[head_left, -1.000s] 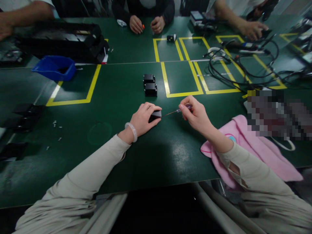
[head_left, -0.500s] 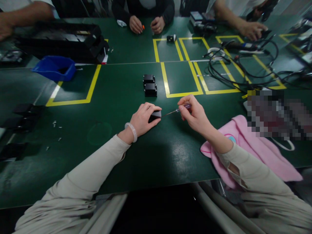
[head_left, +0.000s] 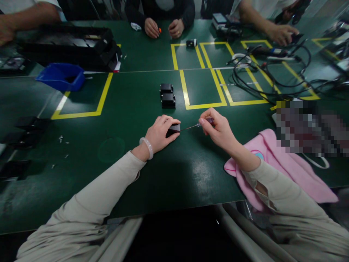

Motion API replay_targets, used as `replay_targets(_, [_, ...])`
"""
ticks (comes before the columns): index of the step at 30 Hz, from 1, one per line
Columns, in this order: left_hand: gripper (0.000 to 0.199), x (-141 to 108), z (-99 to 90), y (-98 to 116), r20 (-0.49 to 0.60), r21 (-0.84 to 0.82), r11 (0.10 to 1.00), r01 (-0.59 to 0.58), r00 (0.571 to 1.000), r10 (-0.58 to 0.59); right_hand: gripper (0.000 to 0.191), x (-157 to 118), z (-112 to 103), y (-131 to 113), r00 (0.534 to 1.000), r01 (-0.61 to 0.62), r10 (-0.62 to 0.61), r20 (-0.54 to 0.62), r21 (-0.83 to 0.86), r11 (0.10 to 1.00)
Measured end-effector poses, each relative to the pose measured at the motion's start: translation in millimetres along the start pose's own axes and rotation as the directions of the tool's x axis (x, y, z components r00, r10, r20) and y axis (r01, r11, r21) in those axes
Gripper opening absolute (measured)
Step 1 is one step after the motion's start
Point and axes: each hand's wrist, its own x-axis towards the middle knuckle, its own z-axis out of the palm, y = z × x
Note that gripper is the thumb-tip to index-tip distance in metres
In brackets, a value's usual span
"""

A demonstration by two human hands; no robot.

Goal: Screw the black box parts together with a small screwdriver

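My left hand (head_left: 163,133) is closed around a small black box-shaped part (head_left: 174,128) and holds it down on the green table (head_left: 169,174). Much of that part is hidden under the fingers. In my right hand (head_left: 216,127) is a screwdriver (head_left: 194,126), pinched by its purple handle, its thin shaft pointing left. The tip reaches the right side of the black part, low down; the exact contact is too small to make out. Beyond my hands stand two similar black box-shaped parts (head_left: 168,100), one behind the other, with small screws at their sides.
A pink cloth (head_left: 283,163) lies under my right forearm. Loose screws (head_left: 61,138) and more black parts (head_left: 27,134) are at left. A blue bin (head_left: 61,77) and black trays (head_left: 68,47) stand farther back. Cables (head_left: 245,82) spread at right. Co-workers' hands (head_left: 152,28) are across the table.
My right hand has shifted slightly, its fingers turned a little lower around the screwdriver handle. My left hand and the black part have stayed in place.
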Motion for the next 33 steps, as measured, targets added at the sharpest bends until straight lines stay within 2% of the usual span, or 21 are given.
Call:
replay_targets(8, [0.035, 0.1, -0.5, 0.5, 0.006, 0.009, 1.0, 0.001, 1.0, -0.001, 0.015, -0.4, 0.0, -2.0, 1.0, 0.007, -0.007, -0.004, 0.018, 1.0])
replay_targets(12, [0.035, 0.4, -1.4, 1.6, 0.012, 0.003, 1.0, 0.004, 1.0, -0.004, 0.023, 0.1, -0.4, -2.4, 1.0, 0.0, 0.0, 0.004, 0.007, 1.0])
replay_targets(26, [0.035, 1.1, -2.8, 1.9, 0.028, -0.004, 1.0, 0.019, 0.999, -0.019, 0.018, -0.1, 0.8, -1.6, 1.0, -0.014, 0.015, -0.01, 0.03, 0.999])
replay_targets(33, [0.035, 0.4, -1.7, 1.0, 0.017, 0.004, 1.0, 0.005, 1.0, -0.005, 0.029, 0.2, -0.3, -2.7, 1.0, -0.02, 0.02, 0.0, 0.009, 1.0])
